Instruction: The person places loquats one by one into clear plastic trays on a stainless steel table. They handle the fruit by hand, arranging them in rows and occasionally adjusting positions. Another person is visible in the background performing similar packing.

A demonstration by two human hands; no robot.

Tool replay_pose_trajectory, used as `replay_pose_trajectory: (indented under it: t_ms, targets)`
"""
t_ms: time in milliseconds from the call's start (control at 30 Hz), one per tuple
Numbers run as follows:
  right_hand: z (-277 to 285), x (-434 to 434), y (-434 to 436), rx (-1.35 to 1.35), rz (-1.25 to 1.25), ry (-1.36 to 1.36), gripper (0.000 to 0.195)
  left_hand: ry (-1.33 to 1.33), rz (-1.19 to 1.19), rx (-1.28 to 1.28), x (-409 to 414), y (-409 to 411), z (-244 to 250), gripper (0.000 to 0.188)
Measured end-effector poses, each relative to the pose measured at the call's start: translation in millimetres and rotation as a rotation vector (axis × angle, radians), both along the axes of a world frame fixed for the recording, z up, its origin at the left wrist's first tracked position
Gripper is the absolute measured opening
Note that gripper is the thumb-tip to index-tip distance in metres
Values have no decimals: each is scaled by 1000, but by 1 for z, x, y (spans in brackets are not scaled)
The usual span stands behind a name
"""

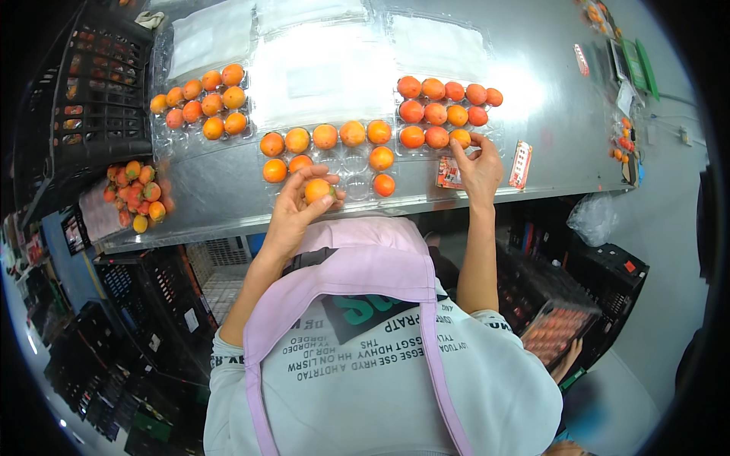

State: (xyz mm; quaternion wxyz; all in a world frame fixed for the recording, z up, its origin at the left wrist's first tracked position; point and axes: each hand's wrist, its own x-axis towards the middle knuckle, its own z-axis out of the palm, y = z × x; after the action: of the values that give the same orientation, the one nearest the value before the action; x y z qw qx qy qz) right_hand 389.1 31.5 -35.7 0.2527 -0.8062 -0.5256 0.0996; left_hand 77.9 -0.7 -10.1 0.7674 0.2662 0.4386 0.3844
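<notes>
My left hand (pixel 302 196) holds an orange persimmon (pixel 318 191) over the near side of the middle clear plastic tray (pixel 358 185), whose cups are partly filled with fruit. At the right tray (pixel 493 137), the fingertips of my right hand (pixel 479 168) are on a persimmon (pixel 459 138) at the end of its nearest row; whether they grip it or only touch it is unclear. Beside the right wrist lies a printed red card (pixel 449 172). Another tray at the left bears rows of persimmons (pixel 212 104). White sheets (pixel 325 74) lie behind the trays.
A black crate (pixel 105 85) holding packed fruit stands at the left of the metal table (pixel 222 182), near a heap of persimmons (pixel 136 194). A printed strip (pixel 520 165) lies at right. Below, another person's hand (pixel 567 360) is at a fruit-filled box (pixel 556 330).
</notes>
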Motion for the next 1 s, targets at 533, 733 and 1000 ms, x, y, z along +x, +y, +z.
replay_pose_trajectory:
  t_ms: [533,733,1000]
  targets:
    - [13,-34,11,174,241,116,33,-107,216,-127,-16,-2,-10,17]
    - [16,-90,14,55,535,93,28,-118,357,-168,-29,-1,-9,15]
    - [19,-105,31,136,685,-15,29,-62,393,-156,-32,-2,-7,14]
